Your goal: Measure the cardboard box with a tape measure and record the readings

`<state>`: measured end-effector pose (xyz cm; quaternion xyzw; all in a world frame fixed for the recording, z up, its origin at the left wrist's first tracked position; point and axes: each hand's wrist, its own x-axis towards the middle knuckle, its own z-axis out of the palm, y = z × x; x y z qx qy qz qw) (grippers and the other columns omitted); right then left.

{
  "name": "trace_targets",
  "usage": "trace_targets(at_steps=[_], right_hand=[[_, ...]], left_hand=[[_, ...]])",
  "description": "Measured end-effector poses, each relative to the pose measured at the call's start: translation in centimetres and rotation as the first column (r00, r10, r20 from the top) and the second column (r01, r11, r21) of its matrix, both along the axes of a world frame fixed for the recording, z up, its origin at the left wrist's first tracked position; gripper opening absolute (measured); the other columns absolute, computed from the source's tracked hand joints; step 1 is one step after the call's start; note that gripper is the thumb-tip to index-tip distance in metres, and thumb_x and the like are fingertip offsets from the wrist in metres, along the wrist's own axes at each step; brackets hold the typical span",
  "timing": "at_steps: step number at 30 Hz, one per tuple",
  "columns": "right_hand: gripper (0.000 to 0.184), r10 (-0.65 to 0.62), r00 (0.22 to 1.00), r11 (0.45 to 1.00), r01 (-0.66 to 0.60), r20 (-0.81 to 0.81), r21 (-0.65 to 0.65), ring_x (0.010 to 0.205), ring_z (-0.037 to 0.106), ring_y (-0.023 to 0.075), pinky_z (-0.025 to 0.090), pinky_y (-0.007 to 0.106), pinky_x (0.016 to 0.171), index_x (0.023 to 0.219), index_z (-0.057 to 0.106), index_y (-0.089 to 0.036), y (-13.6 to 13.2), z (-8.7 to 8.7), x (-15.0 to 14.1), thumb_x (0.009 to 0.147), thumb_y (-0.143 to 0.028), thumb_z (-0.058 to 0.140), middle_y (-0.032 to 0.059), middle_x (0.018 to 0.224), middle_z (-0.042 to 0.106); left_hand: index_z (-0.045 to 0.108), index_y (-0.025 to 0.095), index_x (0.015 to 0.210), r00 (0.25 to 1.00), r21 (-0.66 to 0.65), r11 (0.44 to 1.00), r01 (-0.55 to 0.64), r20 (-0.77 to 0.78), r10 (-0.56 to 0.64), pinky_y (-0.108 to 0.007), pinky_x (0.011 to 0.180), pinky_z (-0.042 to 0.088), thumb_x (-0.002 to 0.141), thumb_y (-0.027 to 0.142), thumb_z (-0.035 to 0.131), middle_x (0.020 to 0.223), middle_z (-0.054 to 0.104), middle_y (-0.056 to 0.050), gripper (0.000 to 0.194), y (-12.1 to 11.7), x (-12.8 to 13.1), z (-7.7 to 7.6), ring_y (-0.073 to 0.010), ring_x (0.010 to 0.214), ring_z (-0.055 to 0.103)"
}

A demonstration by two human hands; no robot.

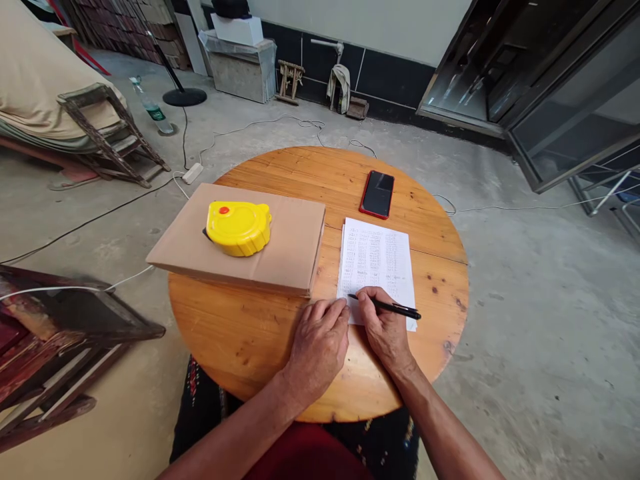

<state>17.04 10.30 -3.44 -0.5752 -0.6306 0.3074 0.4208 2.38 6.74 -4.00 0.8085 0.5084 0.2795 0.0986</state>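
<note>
A black pen (399, 309) is held in my right hand (385, 327), its tip against the lower left part of a written sheet of paper (377, 250). Rows of handwriting in columns cover the sheet, which seems to lie on others. My left hand (320, 340) lies palm down on the round wooden table (240, 340), holding nothing, with its fingertips at the paper's lower left corner. To the left, a yellow tape measure (240, 228) with a red button rests on a flat cardboard box (185, 233). Beyond the paper lies a phone (377, 194) in a red case.
A wooden chair (55, 347) stands close to the table's left side. Cables (100, 223) run over the concrete floor. Farther back are a plastic bottle (153, 110), a small wooden stool (113, 133) and a stand with a round base (184, 97).
</note>
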Motion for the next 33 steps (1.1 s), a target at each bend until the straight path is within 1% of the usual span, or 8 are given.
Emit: trace_targets(at_steps=[6, 14, 19, 23, 27, 33], right_hand=[[0.020, -0.007, 1.000, 1.000, 0.007, -0.004, 0.010, 0.059, 0.047, 0.0133, 0.040, 0.025, 0.057, 0.079, 0.060, -0.019, 0.03, 0.01, -0.03, 0.092, -0.030, 0.051, -0.0017, 0.066, 0.056], [0.020, 0.020, 1.000, 1.000, -0.020, -0.005, 0.006, 0.059, 0.048, 0.0133, 0.041, 0.025, 0.057, 0.078, 0.060, -0.019, -0.10, 0.08, 0.05, 0.092, -0.030, 0.051, -0.0020, 0.065, 0.055], [0.020, -0.001, 1.000, 1.000, 0.001, 0.001, 0.000, 0.057, 0.046, 0.0129, 0.039, 0.025, 0.055, 0.078, 0.060, -0.019, -0.16, 0.07, 0.08, 0.092, -0.030, 0.050, -0.0026, 0.064, 0.053], [0.021, -0.012, 1.000, 1.000, 0.012, -0.001, -0.002, 0.057, 0.046, 0.0132, 0.039, 0.025, 0.055, 0.077, 0.060, -0.019, -0.12, 0.10, 0.14, 0.092, -0.031, 0.050, -0.0027, 0.063, 0.052], [0.021, -0.033, 0.999, 0.999, 0.033, -0.035, -0.001, 0.057, 0.045, 0.0133, 0.039, 0.025, 0.055, 0.078, 0.060, -0.020, -0.14, -0.04, 0.22, 0.092, -0.032, 0.050, -0.0025, 0.064, 0.053], [0.021, -0.057, 0.998, 0.998, 0.057, -0.041, 0.008, 0.057, 0.045, 0.0134, 0.039, 0.026, 0.056, 0.079, 0.061, -0.019, -0.26, -0.22, 0.19, 0.093, -0.031, 0.050, -0.0023, 0.065, 0.054]], left_hand=[[0.060, 0.014, 0.121, 1.000, 0.000, 1.000, -0.002, 0.009, 0.002, -0.043, 0.088, 0.049, 0.090, 0.010, 0.050, 0.123, 0.065, -0.009, 0.033, 0.03, 0.00, 0.17, -0.0250, 0.104, 0.054], [0.061, 0.014, 0.120, 1.000, 0.016, 1.000, -0.010, 0.001, 0.010, -0.043, 0.088, 0.049, 0.088, 0.008, 0.051, 0.122, 0.066, -0.009, 0.034, 0.07, 0.06, 0.16, -0.0253, 0.104, 0.055], [0.061, 0.014, 0.119, 1.000, 0.007, 1.000, -0.007, -0.010, 0.007, -0.043, 0.088, 0.049, 0.089, 0.008, 0.050, 0.123, 0.065, -0.009, 0.033, 0.10, 0.03, 0.21, -0.0251, 0.104, 0.054], [0.060, 0.016, 0.121, 1.000, -0.007, 1.000, -0.002, -0.020, 0.002, -0.043, 0.088, 0.048, 0.089, 0.009, 0.050, 0.124, 0.064, -0.009, 0.034, 0.11, -0.01, 0.15, -0.0249, 0.105, 0.053], [0.060, 0.016, 0.120, 1.000, 0.011, 1.000, -0.006, -0.027, 0.006, -0.042, 0.087, 0.048, 0.088, 0.008, 0.051, 0.123, 0.064, -0.008, 0.034, 0.10, 0.03, 0.06, -0.0252, 0.103, 0.054], [0.060, 0.015, 0.120, 0.999, 0.021, 1.000, -0.005, -0.036, 0.006, -0.042, 0.087, 0.047, 0.088, 0.009, 0.052, 0.122, 0.065, -0.008, 0.034, 0.14, 0.07, 0.00, -0.0250, 0.103, 0.053]])
